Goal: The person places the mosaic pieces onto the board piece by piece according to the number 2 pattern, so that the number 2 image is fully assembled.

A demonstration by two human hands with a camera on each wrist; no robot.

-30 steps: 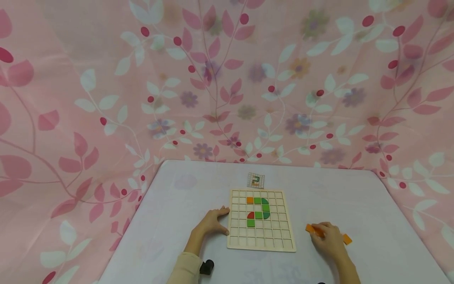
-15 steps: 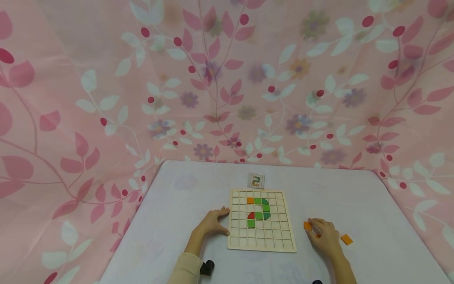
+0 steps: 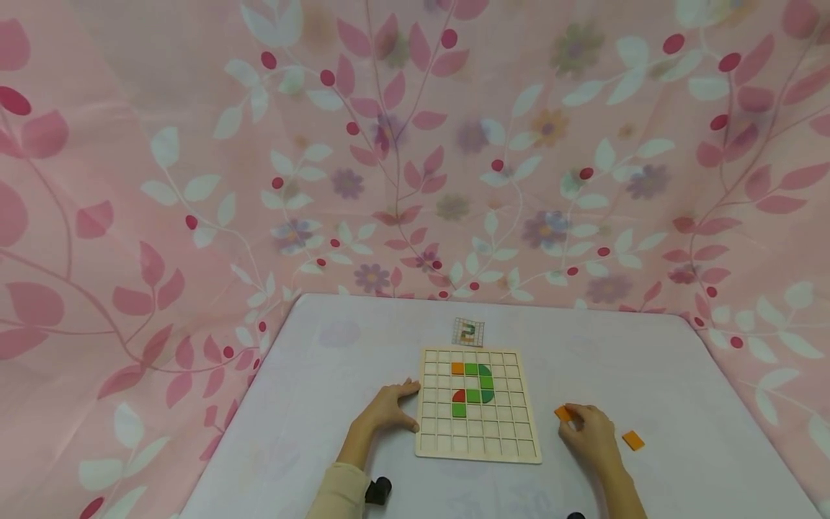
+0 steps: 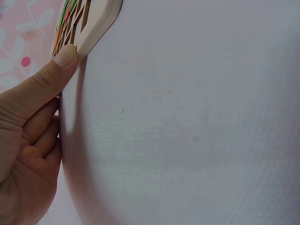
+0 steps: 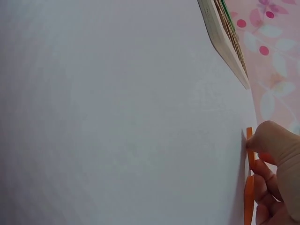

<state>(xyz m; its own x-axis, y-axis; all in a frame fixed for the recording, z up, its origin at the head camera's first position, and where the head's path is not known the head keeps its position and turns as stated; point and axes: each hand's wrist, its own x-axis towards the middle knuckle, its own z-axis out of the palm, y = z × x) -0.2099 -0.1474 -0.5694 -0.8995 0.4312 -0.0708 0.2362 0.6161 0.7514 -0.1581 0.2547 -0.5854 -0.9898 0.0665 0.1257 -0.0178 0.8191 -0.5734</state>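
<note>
A pale wooden grid board [image 3: 441,447] lies mid-table, bearing green, dark green, red and orange tiles in a curved figure. My left hand [image 3: 386,407] is at its left edge, index finger and thumb spread and touching the rim; in the left wrist view the thumb [image 4: 47,77] lies along the edge. To the right of the board my right hand [image 3: 593,436] pinches an orange square tile [image 3: 563,414] close to the tabletop. Another orange tile [image 3: 633,440] lies to the right of that hand; in the right wrist view, an orange tile [image 5: 249,201] sits beside the curled fingers.
Behind the board lies a small pattern card [image 3: 468,331] with a similar coloured figure on a grid. A white cloth covers the table [image 3: 350,339]. Pink floral fabric [image 3: 415,144] hangs behind and at the sides. Black wrist gear [image 3: 379,491] shows by the left sleeve.
My right hand has shifted slightly left, away from the rightmost orange tile, and its fingers have drawn in on the near one. My left hand stays at the board's edge.
</note>
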